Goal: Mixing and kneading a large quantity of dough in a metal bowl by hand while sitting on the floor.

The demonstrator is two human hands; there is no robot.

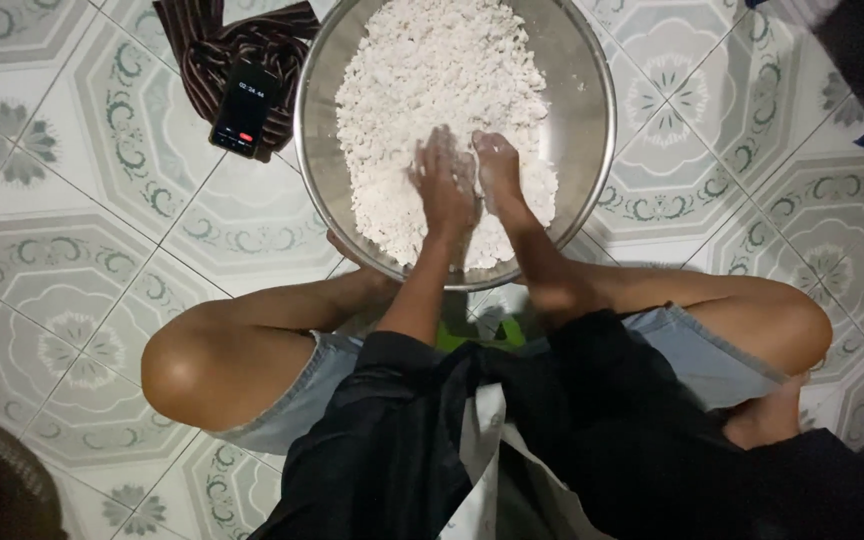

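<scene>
- Hands: left hand (444, 185) and right hand (498, 170) press side by side into white crumbly mass (432, 90), fingers spread, grasping nothing.
- Mass fills steel bowl (592, 150) on tiled floor (72, 250), heaped toward far rim.
- Best kept low, drawing crumbs from far rim evenly.

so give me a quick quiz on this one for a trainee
1. True or false: the left hand and the right hand are both down in the metal bowl.
2. What does the phone lie on? A) bare floor tile B) a dark striped cloth C) the person's knee
3. What fills the bowl, by colour and texture?

Key: 1 true. 2 B. 3 white crumbly lumps, heaped through most of the bowl.
</scene>
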